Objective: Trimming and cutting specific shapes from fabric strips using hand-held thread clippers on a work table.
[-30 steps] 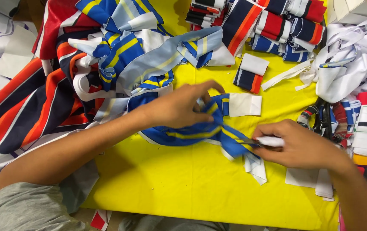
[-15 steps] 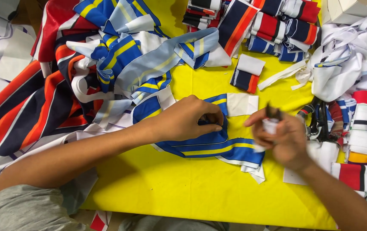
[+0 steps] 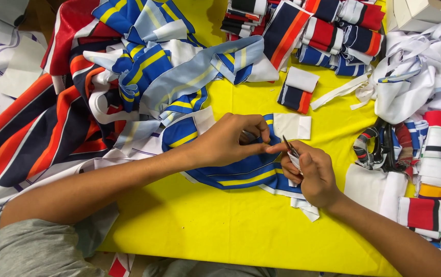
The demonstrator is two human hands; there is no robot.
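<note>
The left hand [image 3: 233,137] lies curled on a blue strip with yellow stripes [image 3: 241,174], its fingertips pinching the fabric where the strip meets a white tab [image 3: 291,126]. The strip curves across the yellow table [image 3: 189,220], in the middle of the view, just in front of the person. The right hand [image 3: 310,172] is closed around small metal snips [image 3: 290,147] — their thin points stick up beside the left fingertips, touching or nearly so; which cannot be told. The same hand also presses a scrap of white cloth against its palm. Left of the strip sprawls a loose heap of striped bands [image 3: 77,92] in blue, yellow, red, orange and navy. Along the far edge sit folded stacks of navy, red and white pieces [image 3: 328,25], with one small folded piece [image 3: 296,90] lying apart on the table. At the top right corner stands a white cardboard box [image 3: 410,13]; what it holds is hidden. To the right lie tangled white strips [image 3: 415,72] and more folded striped pieces [image 3: 436,174] — near them, a pair of dark-handled scissors [image 3: 385,146].
</note>
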